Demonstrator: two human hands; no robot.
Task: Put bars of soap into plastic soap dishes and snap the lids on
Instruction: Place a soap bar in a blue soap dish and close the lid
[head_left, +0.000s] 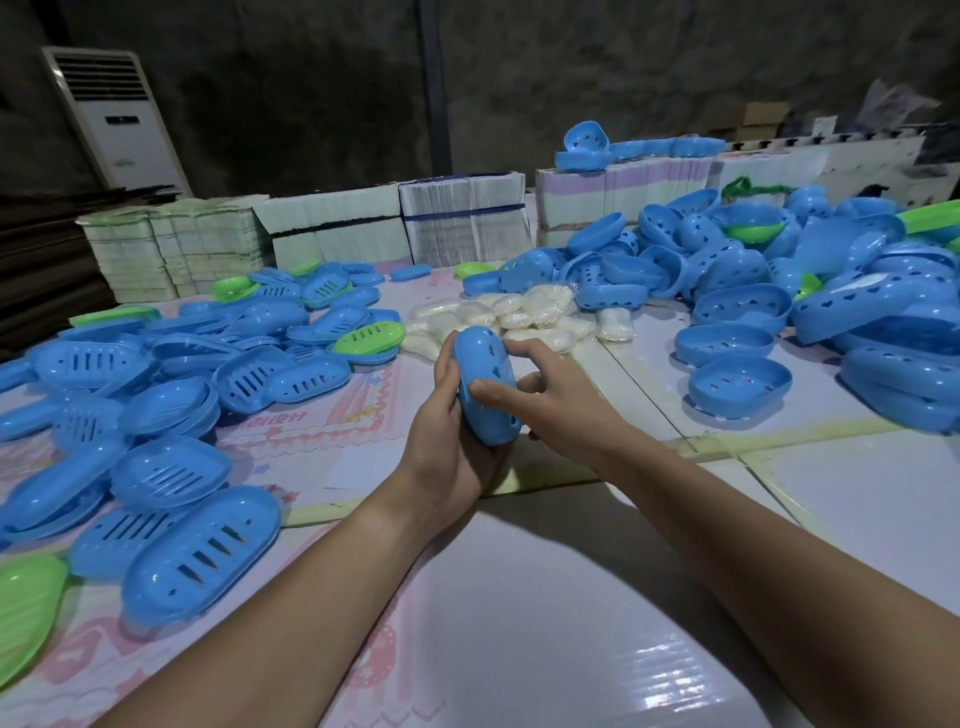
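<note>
A blue soap dish (485, 382) stands on edge above the table's middle, both hands on it. My left hand (447, 447) cups it from the left and below. My right hand (540, 400) grips its right side, thumb pressed on the blue shell, fingers behind it. What is inside the dish is hidden. Just behind lies a heap of wrapped white soap bars (519, 317). Slotted blue lids (208, 551) are heaped on the left. Blue dish bottoms (737, 384) with holes lie on the right.
A few green lids (369, 338) and green pieces (26, 608) lie among the blue ones. Stacks of flat cartons (467, 218) line the table's back edge. A white air conditioner (119, 119) stands at the back left. The glossy white table surface (545, 597) lies in front of me.
</note>
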